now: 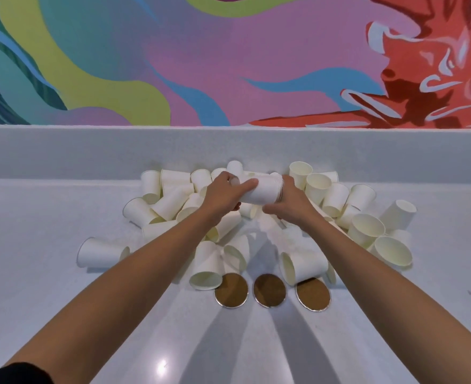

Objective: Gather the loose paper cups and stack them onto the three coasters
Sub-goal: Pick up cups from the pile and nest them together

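A heap of several white paper cups lies scattered across the white counter, most on their sides. Three round brown coasters sit in a row at the near edge of the heap: left, middle, right. All three are bare. A cup lies on its side touching the right coaster's far edge. Above the middle of the heap my left hand grips a sideways stack of nested cups at its closed end. My right hand holds the stack at its rim end.
The white counter ends at a low white backsplash under a colourful mural wall. One stray cup lies apart at the heap's left. My two forearms reach over the coasters.
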